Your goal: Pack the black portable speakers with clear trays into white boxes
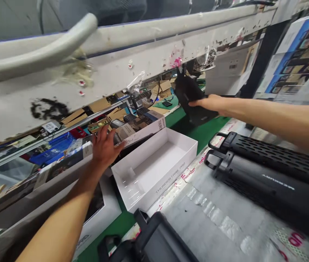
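My right hand (209,103) reaches out under the shelf beam and grips a matte black piece with folded flaps (189,98). Motion blurs it, so its exact kind is unclear. With its fingers spread, my left hand (105,147) is at the near end of a printed box lid (143,127), apparently touching it. Between the two hands lies a white box (154,163), open at the top and lettered "THUNDER TRAIL PRO" on its side. Its inside shows bare white card and a shiny clear patch at the near end.
Black handled devices (266,174) lie on the plastic-covered surface at right, with more black handles (154,236) at the bottom. Another white box (100,218) stands at lower left. A scuffed white beam (111,65) crosses above my hands. Printed boxes (296,62) are stacked at right.
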A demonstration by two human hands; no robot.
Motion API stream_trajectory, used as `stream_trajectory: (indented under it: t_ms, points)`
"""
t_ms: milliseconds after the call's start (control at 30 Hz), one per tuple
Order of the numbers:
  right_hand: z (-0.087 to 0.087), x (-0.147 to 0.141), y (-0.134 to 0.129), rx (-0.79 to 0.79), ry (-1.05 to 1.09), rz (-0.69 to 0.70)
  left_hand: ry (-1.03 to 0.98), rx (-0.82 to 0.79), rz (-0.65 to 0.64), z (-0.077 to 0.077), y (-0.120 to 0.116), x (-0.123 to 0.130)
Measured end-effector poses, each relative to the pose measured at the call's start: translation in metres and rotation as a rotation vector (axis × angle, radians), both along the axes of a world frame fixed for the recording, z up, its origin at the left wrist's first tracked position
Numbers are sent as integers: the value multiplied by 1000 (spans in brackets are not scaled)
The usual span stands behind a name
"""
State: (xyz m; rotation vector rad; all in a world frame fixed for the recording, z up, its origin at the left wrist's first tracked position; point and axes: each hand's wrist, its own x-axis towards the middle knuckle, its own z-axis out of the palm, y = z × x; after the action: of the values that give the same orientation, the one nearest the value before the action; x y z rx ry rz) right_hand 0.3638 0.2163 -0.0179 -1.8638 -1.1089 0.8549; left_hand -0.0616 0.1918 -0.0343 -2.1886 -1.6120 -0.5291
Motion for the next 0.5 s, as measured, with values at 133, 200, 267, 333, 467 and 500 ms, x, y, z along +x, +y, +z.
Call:
stream_trajectory:
  t_ms: [133, 200, 267, 333, 467, 500]
  points:
    - [20, -49, -52, -22, 446, 139, -537, -155, -214, 1, -39, 63]
    - [16, -83, -80, -1, 640, 187, -864, -545, -195, 2, -55, 94]
    - [6, -115, -104, 21, 728, 252, -1118, -871, -274, 3, -71, 115]
    - [-7, -141, -121, 57, 746, 323, -1299, -1056, -361, 4, -85, 123]
    - [-28, -156, -132, 189, 496, 503, -1471, -1006, -289, 12, -110, 105]
    - [-29, -152, -132, 226, 340, 565, -1483, -987, -252, 15, -114, 96]
